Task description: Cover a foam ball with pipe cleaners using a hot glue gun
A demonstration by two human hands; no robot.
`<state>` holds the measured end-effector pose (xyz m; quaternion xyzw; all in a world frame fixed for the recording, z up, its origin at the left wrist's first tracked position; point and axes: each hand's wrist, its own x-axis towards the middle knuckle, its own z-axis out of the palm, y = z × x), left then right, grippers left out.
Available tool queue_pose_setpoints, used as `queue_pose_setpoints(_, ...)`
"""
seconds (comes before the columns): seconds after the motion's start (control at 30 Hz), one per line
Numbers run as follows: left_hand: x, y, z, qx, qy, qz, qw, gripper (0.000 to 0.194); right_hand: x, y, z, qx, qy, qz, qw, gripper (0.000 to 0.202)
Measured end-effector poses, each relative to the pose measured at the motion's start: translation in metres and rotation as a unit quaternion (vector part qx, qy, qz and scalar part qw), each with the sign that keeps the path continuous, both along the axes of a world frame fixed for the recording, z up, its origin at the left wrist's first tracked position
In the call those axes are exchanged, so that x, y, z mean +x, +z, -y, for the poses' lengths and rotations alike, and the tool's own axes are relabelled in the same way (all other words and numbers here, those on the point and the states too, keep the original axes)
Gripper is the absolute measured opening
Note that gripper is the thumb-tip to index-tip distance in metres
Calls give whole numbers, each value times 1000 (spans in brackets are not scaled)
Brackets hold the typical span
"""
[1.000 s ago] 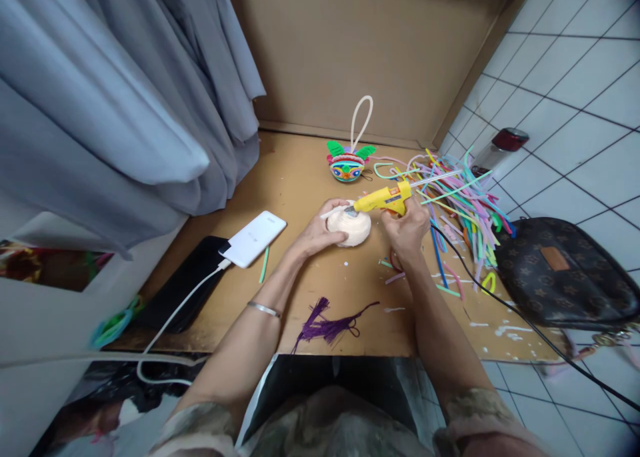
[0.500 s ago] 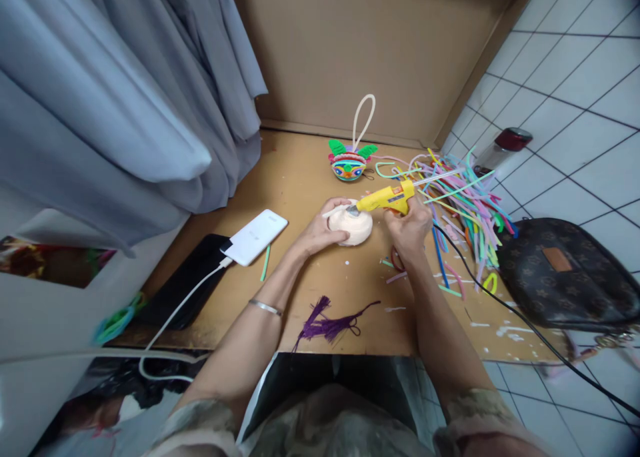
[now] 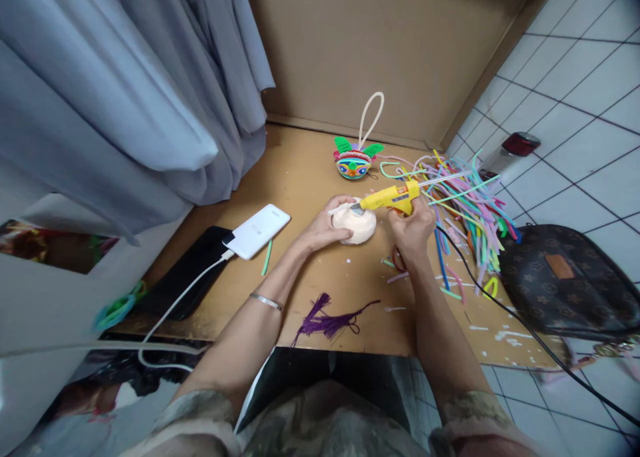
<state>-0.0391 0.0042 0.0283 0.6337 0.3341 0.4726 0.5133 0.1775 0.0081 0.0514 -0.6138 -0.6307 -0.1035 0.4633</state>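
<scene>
My left hand [image 3: 327, 227] holds a round cream-coloured piece [image 3: 361, 226] above the wooden table, thumb at its near side and fingers at its far side. A pale strip lies along its upper left edge. In my right hand [image 3: 414, 229] is a yellow glue gun [image 3: 387, 198], its nozzle touching or just over the top of the round piece; a clear glue stick [image 3: 445, 178] sticks out of its back. Beyond them sits a colourful animal-face ornament [image 3: 354, 166] with green ears and a white loop. A purple tassel [image 3: 327, 322] lies near the front edge.
Many coloured fuzzy strips [image 3: 475, 210] are heaped at the right, by a brown bag [image 3: 575, 290] and a red-lidded bottle [image 3: 520, 145]. The gun's black cable [image 3: 480, 282] crosses there. At left lie a white power bank [image 3: 261, 230] and a black device [image 3: 183, 280], beside a grey curtain [image 3: 200, 97].
The view has shifted slightly. Both hands keep their holds, and the nozzle stays at the top of the round piece.
</scene>
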Motion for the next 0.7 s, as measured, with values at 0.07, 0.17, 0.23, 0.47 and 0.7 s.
queue_pose_setpoints(0.07, 0, 0, 0, 0, 1, 1, 1000, 76, 0, 2, 1, -8, 5, -12, 1000, 13)
queue_pose_setpoints(0.17, 0, -2, -1, 0, -1, 3, 1000, 77, 1, 5, 1, -26, 8, -28, 999, 11)
queue_pose_setpoints(0.23, 1, -2, -1, 0, -1, 2, 1000, 77, 2, 6, 1, -33, 8, -36, 999, 10)
queue_pose_setpoints(0.47, 1, 0, 0, -4, 1, -4, 1000, 77, 1, 5, 2, -36, 21, -36, 998, 13)
queue_pose_setpoints(0.7, 1, 2, 1, -4, 3, 1, 1000, 76, 0, 2, 2, -26, 19, -28, 999, 15)
